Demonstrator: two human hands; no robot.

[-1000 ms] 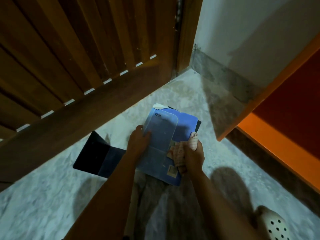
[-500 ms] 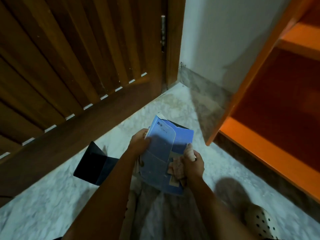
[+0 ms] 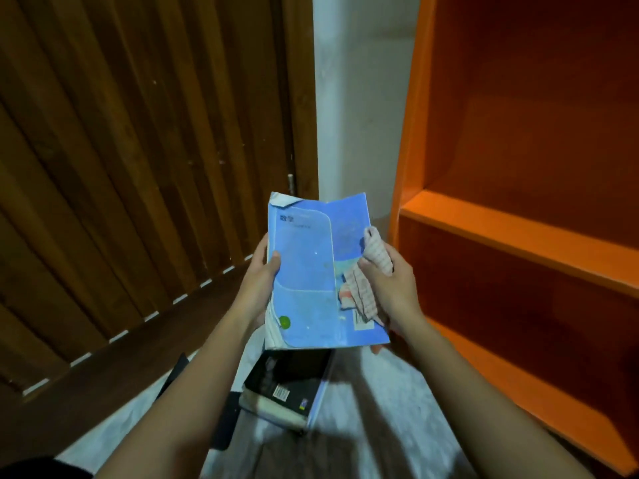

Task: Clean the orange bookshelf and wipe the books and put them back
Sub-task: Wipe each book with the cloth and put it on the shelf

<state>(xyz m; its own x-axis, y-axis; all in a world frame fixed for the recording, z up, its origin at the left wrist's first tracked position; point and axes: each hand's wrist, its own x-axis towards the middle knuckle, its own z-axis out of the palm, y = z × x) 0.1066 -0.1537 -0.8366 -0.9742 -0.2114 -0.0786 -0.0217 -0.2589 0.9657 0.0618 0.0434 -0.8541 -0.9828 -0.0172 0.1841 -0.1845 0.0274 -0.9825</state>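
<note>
1. Head view: blue book [image 3: 311,271] held up at frame centre, cover facing the camera, bookshelf [image 3: 511,236] at 3 o'clock with its visible shelves bare
2. Left hand [image 3: 257,288] closed on the book's left edge, thumb on the cover, fingers hidden behind it
3. Right hand [image 3: 390,281] pinches a checked cloth [image 3: 363,285] against the cover's right half while its fingers also support the book from behind at that edge
4. Dark book [image 3: 287,385] lies flat on the floor [image 3: 380,392] at 6 o'clock, directly below the held one; a second dark item to its left, partly hidden by the left forearm
5. Judged step: wiping the blue cover before shelving
6. To do it well: keep the left grip firm at the spine side, sweep the cloth top to bottom across the cover, go gently at the torn upper-left corner, then turn the book for back and edges
7. Wooden door [image 3: 138,167] at 9 o'clock, not involved
</note>
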